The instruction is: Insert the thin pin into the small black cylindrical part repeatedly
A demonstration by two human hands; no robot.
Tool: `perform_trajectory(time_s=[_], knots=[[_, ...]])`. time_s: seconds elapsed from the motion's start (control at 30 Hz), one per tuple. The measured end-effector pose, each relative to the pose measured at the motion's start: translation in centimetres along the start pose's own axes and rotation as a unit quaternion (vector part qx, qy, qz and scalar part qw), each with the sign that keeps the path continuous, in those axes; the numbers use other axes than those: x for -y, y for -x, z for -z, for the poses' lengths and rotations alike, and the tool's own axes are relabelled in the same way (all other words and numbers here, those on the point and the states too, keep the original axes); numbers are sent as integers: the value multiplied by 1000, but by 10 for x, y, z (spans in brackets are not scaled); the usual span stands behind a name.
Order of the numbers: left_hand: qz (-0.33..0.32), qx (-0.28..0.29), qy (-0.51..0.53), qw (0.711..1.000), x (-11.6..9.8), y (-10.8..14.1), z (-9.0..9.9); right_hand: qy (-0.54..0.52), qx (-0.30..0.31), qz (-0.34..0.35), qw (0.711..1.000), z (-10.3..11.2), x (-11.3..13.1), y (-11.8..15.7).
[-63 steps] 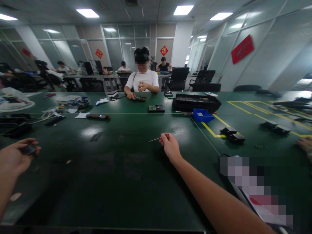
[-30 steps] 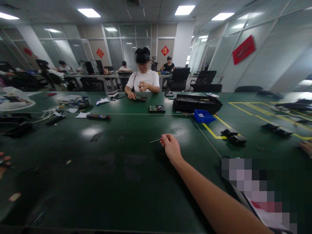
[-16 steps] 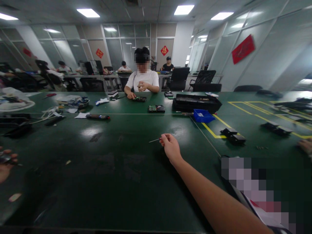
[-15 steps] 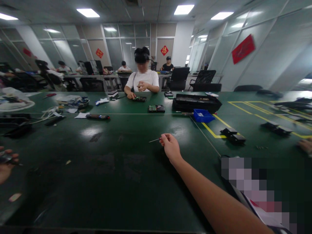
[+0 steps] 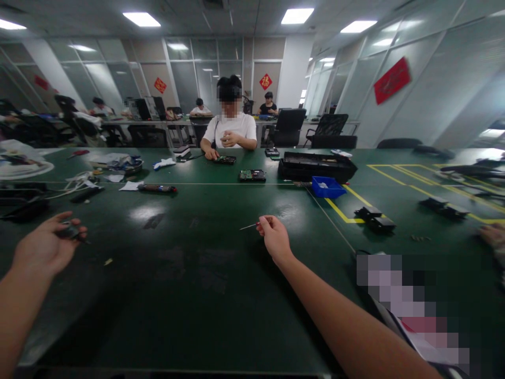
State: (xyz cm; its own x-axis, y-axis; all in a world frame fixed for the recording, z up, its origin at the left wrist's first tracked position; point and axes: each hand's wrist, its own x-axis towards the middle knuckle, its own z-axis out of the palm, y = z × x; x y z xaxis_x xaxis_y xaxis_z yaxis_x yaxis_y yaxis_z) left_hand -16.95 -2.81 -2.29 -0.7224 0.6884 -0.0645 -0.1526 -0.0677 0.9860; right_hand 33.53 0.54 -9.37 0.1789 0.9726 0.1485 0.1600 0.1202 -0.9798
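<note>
Over the left part of the green table (image 5: 158, 295), my left hand (image 5: 49, 242) is closed round a small dark metallic part (image 5: 70, 230), too blurred to name. My right hand (image 5: 274, 237) is near the middle of the table and pinches a thin screwdriver (image 5: 249, 227) with a red handle end, its shaft pointing left. A small pale scrap (image 5: 108, 261) lies to the right of my left hand. Beyond my right hand a circuit board unit (image 5: 252, 175) lies flat.
Across the table a person (image 5: 231, 126) handles another board (image 5: 226, 159). A long black tray (image 5: 317, 166), a blue bin (image 5: 328, 187), black blocks (image 5: 375, 219) and a dark pen-shaped tool (image 5: 158, 188) lie around. Another person's hand (image 5: 493, 234) is at far right.
My left hand has moved in from the left edge, further over the table, with the metallic part. My right hand has hardly moved. A scrap near the left front is now hidden by my left arm.
</note>
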Motion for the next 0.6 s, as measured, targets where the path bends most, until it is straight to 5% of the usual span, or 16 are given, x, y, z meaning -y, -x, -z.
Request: perform_trajectory(time_s=[0.2,0.6], knots=[[25,102,88,991,6,35,-61,-3,-2,9,1000,-2,-2,-3],[48,305,77,948,25,134,-174,7,4,14,1000,-2,-3,0]])
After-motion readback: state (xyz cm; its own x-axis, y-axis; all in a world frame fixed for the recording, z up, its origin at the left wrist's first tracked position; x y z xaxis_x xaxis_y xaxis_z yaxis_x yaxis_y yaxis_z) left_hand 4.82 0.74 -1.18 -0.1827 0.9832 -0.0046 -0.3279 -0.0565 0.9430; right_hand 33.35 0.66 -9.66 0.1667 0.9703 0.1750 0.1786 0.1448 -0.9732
